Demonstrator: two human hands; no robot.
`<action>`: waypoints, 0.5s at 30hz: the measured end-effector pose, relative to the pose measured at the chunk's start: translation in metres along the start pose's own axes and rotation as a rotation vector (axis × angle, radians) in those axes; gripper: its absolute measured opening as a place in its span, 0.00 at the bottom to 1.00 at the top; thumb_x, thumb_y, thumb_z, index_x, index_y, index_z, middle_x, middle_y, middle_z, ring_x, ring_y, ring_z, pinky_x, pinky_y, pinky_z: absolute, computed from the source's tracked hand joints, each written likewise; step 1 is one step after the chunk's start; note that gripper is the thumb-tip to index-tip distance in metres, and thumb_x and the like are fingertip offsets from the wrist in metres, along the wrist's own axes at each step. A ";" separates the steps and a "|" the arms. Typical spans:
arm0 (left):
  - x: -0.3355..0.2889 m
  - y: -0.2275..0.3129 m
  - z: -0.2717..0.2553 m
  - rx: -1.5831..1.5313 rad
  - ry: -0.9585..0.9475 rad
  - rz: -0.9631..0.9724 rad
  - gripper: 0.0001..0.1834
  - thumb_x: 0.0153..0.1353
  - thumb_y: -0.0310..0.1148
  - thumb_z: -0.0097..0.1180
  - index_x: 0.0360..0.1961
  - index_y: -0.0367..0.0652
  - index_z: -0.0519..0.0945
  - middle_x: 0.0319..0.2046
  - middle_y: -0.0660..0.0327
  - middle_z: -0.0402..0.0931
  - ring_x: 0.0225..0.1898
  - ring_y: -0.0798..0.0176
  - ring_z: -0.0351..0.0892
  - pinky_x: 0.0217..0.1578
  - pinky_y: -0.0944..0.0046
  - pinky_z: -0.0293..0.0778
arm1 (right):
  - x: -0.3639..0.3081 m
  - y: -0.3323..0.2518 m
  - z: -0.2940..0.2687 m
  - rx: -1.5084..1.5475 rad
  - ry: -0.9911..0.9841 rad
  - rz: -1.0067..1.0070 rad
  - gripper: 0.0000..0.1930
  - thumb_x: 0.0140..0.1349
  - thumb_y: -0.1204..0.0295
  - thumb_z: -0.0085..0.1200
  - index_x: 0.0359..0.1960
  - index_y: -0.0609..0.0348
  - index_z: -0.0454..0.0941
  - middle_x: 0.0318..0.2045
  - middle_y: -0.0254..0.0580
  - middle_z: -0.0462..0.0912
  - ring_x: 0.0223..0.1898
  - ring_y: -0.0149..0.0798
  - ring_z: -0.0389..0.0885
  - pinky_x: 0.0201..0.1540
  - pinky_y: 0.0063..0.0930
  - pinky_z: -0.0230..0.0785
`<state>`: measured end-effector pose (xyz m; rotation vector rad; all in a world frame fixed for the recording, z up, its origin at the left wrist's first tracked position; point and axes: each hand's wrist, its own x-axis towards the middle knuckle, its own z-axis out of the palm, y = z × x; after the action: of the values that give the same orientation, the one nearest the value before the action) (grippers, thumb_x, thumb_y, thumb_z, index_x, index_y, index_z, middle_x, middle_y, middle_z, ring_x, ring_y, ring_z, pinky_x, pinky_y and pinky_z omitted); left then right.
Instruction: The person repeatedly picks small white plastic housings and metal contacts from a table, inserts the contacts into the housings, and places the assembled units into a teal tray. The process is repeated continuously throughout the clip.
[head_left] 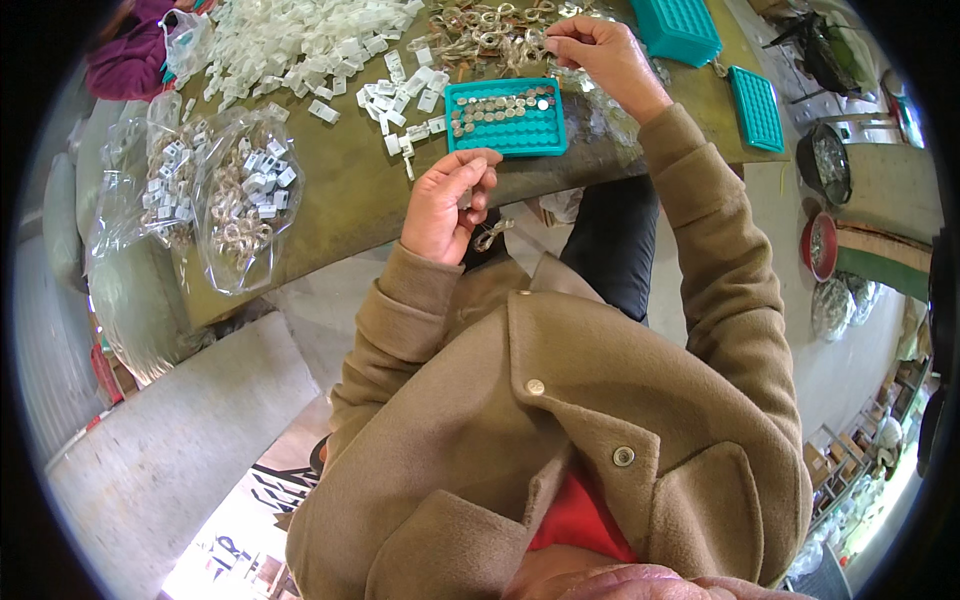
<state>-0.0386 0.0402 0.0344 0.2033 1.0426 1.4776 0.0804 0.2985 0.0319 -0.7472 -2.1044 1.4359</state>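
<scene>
My left hand (445, 208) is closed in a pinch just off the near edge of the table. A small coiled bundle of thin wire (493, 235) hangs below its fingers. Farther off and to the right, my right hand (605, 62) pinches at the edge of a pile of wire coils (490, 38); what its fingertips hold is too small to make out. Between the hands sits a teal tray (530, 145) with round hollows. Silvery button cells (505, 108) lie in several of them. Small white plastic cases (400, 95) are scattered at the tray's left.
A large heap of white cases (290, 40) covers the table's far left. Clear bags (245, 210) of cases and wire coils lie at the left edge. More teal trays (680, 30) (757, 108) are at the right. A red basin (818, 245) stands beyond the table.
</scene>
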 end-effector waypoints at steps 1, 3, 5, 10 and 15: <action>-0.001 0.001 -0.001 -0.001 0.011 0.003 0.10 0.66 0.32 0.53 0.45 0.39 0.78 0.29 0.69 0.74 0.22 0.79 0.65 0.19 0.79 0.60 | 0.001 -0.001 0.001 0.063 0.016 0.031 0.11 0.63 0.69 0.60 0.41 0.65 0.82 0.30 0.29 0.80 0.32 0.21 0.75 0.36 0.17 0.70; -0.002 0.002 -0.004 -0.018 -0.001 0.039 0.09 0.65 0.33 0.55 0.43 0.40 0.79 0.28 0.70 0.75 0.22 0.80 0.65 0.18 0.79 0.58 | 0.004 -0.005 0.005 0.165 -0.017 0.013 0.11 0.63 0.70 0.59 0.42 0.64 0.82 0.31 0.29 0.81 0.32 0.22 0.76 0.36 0.17 0.70; -0.005 0.003 -0.005 -0.032 0.004 0.063 0.09 0.65 0.33 0.56 0.42 0.41 0.80 0.27 0.70 0.75 0.21 0.80 0.65 0.18 0.79 0.57 | 0.006 -0.010 0.010 0.282 -0.059 0.017 0.11 0.64 0.70 0.58 0.42 0.64 0.82 0.31 0.30 0.81 0.33 0.23 0.77 0.37 0.18 0.70; -0.012 0.006 -0.009 -0.055 0.059 0.089 0.09 0.65 0.32 0.56 0.42 0.40 0.79 0.27 0.70 0.75 0.20 0.80 0.64 0.17 0.78 0.57 | 0.011 -0.030 0.034 0.658 -0.064 0.156 0.08 0.61 0.75 0.59 0.40 0.62 0.80 0.36 0.40 0.82 0.34 0.31 0.81 0.37 0.25 0.72; -0.020 0.006 -0.019 -0.081 0.104 0.104 0.10 0.66 0.32 0.54 0.44 0.39 0.77 0.28 0.70 0.73 0.19 0.80 0.62 0.16 0.78 0.55 | 0.017 -0.049 0.071 0.509 -0.174 -0.090 0.10 0.63 0.68 0.59 0.41 0.60 0.83 0.30 0.34 0.83 0.32 0.30 0.81 0.36 0.24 0.72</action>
<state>-0.0505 0.0151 0.0366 0.1254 1.0657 1.6357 0.0131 0.2469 0.0555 -0.3337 -1.7403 1.9300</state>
